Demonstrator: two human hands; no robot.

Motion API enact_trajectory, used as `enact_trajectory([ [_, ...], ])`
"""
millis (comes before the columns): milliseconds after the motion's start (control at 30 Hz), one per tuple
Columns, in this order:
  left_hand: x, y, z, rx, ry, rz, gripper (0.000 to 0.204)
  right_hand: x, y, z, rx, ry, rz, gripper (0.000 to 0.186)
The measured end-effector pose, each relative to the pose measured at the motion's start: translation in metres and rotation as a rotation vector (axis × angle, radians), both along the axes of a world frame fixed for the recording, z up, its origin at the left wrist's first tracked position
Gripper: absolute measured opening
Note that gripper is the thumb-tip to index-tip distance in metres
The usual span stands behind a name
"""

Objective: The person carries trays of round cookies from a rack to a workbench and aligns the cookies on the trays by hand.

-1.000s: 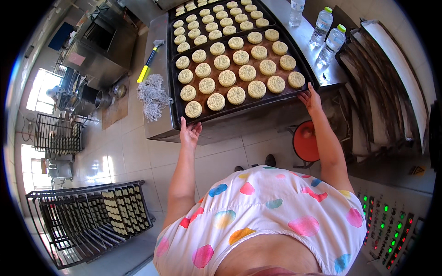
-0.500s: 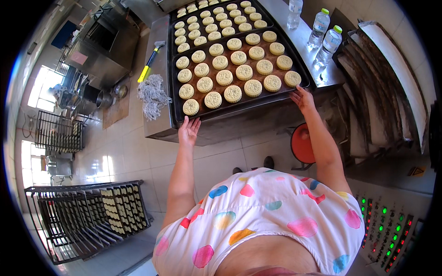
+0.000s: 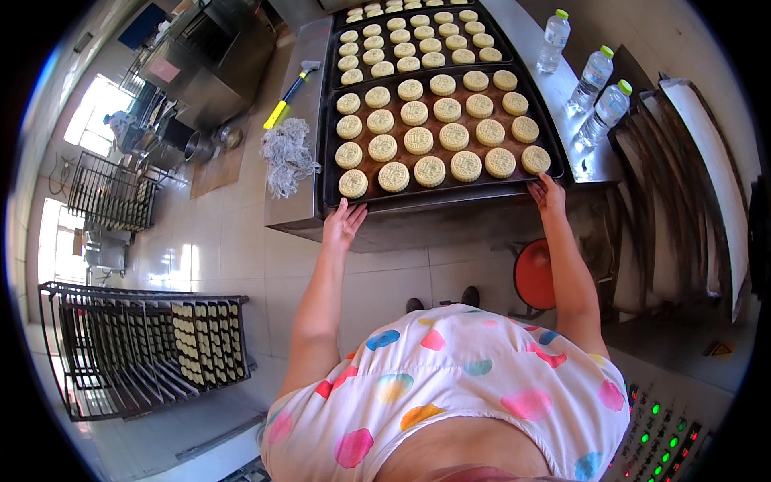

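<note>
A dark baking tray [image 3: 438, 195] lies at the near end of the metal table, bearing rows of round, pale, pattern-stamped pastries [image 3: 430, 170]. At its near left corner my left hand [image 3: 344, 225] grips the rim, palm up, thumb over the edge and some fingertips hidden under it. My right hand [image 3: 549, 197] holds the near right corner in a similar way, close beside the corner pastry [image 3: 536, 159]. Behind it, a second tray of pastries [image 3: 434, 59] nearly touches the first, with part of another beyond.
Left of the trays lie a grey stringy cloth [image 3: 287, 157] and a yellow-handled scraper [image 3: 291, 95]. Several water bottles [image 3: 593, 79] stand on the right. A red stool [image 3: 535, 275] is below the table, stacked dark trays [image 3: 675, 193] at right, a loaded rack [image 3: 144, 345] at lower left.
The whole view has shifted, so the table and trays appear lower and farther right. Both hands stay at the same tray corners; any sliding of the tray on the table is too slight to tell.
</note>
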State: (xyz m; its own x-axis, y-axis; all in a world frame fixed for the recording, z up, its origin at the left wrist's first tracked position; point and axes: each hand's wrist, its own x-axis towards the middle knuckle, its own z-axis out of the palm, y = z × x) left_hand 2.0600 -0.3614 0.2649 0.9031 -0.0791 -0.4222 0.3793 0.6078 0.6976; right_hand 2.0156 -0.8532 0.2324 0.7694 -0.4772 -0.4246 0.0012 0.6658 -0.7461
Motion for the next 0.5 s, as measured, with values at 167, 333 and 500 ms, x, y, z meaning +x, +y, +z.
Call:
enact_trajectory([
  [167, -0.008, -0.003, 0.000, 0.014, -0.014, 0.009, 0.047, -0.001, -0.004, -0.005, -0.024, 0.005, 0.045, 0.023],
  [333, -0.024, -0.016, -0.007, 0.065, -0.020, 0.016, 0.056, -0.029, -0.025, -0.016, -0.013, -0.020, 0.083, 0.053],
  [500, -0.054, -0.026, -0.019, 0.144, 0.081, 0.008, 0.054, -0.039, 0.000, -0.007, -0.062, 0.023, 0.060, 0.043],
])
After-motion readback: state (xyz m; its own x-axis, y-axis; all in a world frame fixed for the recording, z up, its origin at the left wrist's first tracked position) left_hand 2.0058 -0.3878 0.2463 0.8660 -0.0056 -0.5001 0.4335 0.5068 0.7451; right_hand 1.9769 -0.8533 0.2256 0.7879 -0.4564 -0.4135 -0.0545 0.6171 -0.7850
